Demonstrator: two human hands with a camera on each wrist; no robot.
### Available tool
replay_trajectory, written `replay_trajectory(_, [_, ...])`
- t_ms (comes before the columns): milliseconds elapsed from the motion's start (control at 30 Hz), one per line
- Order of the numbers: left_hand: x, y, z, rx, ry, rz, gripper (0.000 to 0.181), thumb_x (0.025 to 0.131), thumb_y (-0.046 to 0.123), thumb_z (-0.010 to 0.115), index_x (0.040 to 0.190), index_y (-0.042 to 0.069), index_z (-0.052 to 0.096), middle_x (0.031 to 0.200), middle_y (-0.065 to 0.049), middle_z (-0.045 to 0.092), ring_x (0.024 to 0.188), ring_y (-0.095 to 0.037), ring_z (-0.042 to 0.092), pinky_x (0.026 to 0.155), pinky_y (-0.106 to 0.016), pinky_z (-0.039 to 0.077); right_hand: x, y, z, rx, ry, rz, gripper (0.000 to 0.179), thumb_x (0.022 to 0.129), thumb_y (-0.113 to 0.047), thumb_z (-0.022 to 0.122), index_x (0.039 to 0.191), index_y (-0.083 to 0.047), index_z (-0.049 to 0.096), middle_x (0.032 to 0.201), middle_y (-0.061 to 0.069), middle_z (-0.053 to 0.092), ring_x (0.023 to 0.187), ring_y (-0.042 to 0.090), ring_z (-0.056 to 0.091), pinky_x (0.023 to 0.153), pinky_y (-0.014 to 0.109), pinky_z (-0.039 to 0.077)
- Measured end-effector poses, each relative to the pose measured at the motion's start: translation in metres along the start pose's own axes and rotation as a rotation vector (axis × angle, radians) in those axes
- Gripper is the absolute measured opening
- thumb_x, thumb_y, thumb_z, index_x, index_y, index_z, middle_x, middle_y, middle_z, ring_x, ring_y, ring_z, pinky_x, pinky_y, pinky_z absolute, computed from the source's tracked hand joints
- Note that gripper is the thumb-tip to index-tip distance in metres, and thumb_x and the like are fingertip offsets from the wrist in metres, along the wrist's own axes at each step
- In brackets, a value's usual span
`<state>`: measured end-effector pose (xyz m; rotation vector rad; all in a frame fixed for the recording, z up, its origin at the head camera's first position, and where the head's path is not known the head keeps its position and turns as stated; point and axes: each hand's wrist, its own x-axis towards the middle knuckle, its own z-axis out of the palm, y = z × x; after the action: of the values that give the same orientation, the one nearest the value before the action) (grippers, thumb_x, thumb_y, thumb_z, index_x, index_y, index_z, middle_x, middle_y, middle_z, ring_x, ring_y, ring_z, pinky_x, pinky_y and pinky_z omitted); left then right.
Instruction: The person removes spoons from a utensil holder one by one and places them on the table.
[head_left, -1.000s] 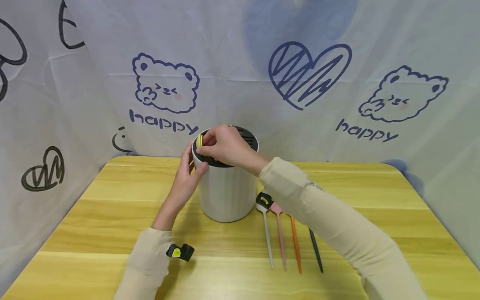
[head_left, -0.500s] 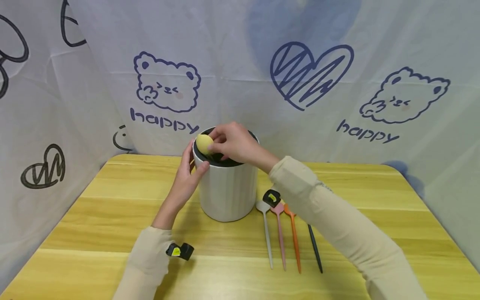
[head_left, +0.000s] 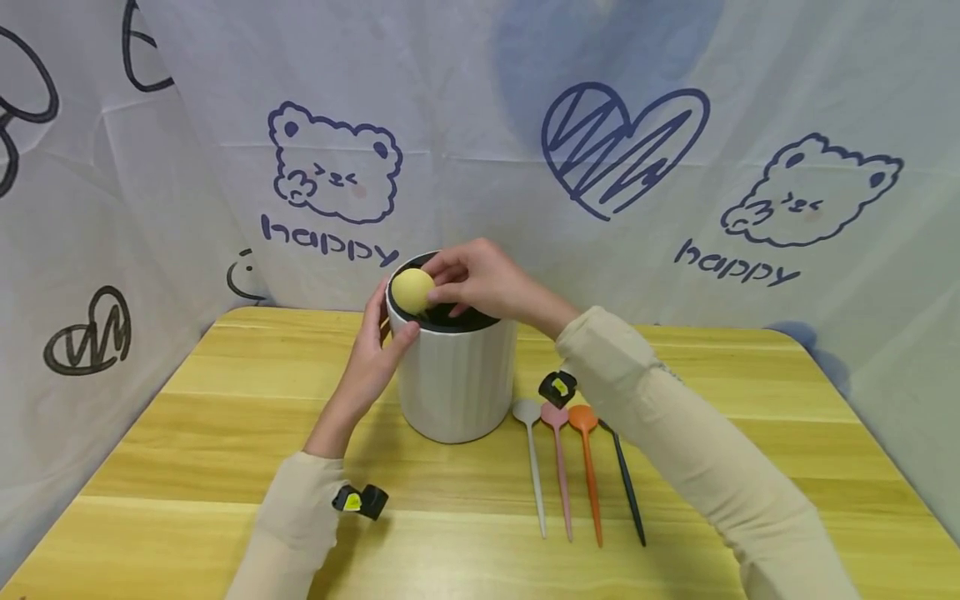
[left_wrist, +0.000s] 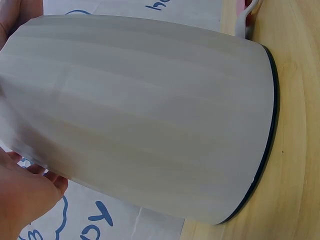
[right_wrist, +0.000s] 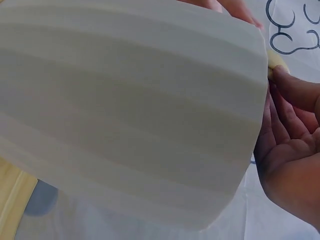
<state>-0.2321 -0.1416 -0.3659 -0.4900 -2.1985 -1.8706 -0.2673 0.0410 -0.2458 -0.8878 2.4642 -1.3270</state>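
In the head view a white ribbed utensil holder [head_left: 457, 383] with a black slotted top stands upright on the table. My left hand [head_left: 375, 346] grips its left side near the rim, thumb in front and fingers behind. A yellow spoon [head_left: 412, 290] stands in the top's left part, its round head above the rim and its handle hidden. My right hand [head_left: 480, 279] pinches the edge of that head between thumb and fingers. In the right wrist view the thumb of my right hand [right_wrist: 300, 125] presses the yellow head at the rim.
Right of the holder, a white spoon [head_left: 527, 412], a pink spoon [head_left: 556, 417], an orange spoon [head_left: 583, 419] and a black utensil [head_left: 628, 487] lie side by side on the wooden table [head_left: 450, 533]. A printed cloth [head_left: 480, 183] hangs behind.
The yellow spoon's head has turned from edge-on to face the head camera. My right hand has shifted slightly right and up, uncovering more of the spoons on the table. My left hand keeps its hold.
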Motion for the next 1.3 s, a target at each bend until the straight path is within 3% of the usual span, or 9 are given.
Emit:
replay_trajectory(233, [0.000,0.000,-0.001,-0.001,0.006,0.009,0.080,0.095,0.040,0.057,0.154,0.008,0.014,0.157,-0.011,0.018,0.143,-0.025,0.020,0.116,-0.045,0.016,-0.003,0.001,-0.005,0.045,-0.026,-0.005,0.025,0.088,0.001,0.068,0.112,0.007,0.066,0.100,0.016,0.070,0.084,0.023,0.067,0.067,0.032,0.058])
replay_trajectory(467, [0.001,0.000,-0.001,0.004,0.002,0.002,0.081,0.094,0.042,0.056,0.155,0.009,0.013,0.158,-0.011,0.018,0.143,-0.026,0.019,0.116,-0.045,0.015,-0.005,-0.002,-0.012,0.066,0.004,-0.001,0.027,0.088,0.001,0.068,0.114,0.006,0.066,0.099,0.017,0.070,0.084,0.023,0.067,0.068,0.033,0.058])
replay_trajectory(733, [0.000,0.000,-0.001,0.017,0.003,-0.011,0.084,0.093,0.048,0.057,0.155,0.011,0.013,0.159,-0.009,0.016,0.144,-0.025,0.017,0.115,-0.046,0.015,-0.007,-0.007,-0.021,0.030,0.069,-0.031,0.029,0.090,-0.002,0.066,0.119,0.003,0.065,0.103,0.015,0.069,0.086,0.023,0.066,0.068,0.031,0.057])
replay_trajectory(1100, [0.000,-0.001,0.000,0.016,0.003,-0.007,0.088,0.092,0.053,0.056,0.155,0.012,0.012,0.159,-0.008,0.016,0.144,-0.024,0.017,0.116,-0.046,0.015,-0.013,-0.018,-0.032,0.061,0.163,-0.067,0.031,0.092,-0.003,0.064,0.122,0.001,0.063,0.106,0.013,0.068,0.093,0.028,0.065,0.070,0.033,0.056])
replay_trajectory(1300, [0.000,-0.001,0.000,0.019,0.003,0.004,0.092,0.090,0.058,0.057,0.155,0.011,0.013,0.159,-0.008,0.016,0.144,-0.025,0.016,0.116,-0.046,0.015,-0.016,-0.025,-0.039,0.084,0.224,-0.118,0.032,0.092,-0.002,0.064,0.124,0.001,0.062,0.105,0.013,0.068,0.087,0.022,0.065,0.068,0.032,0.056])
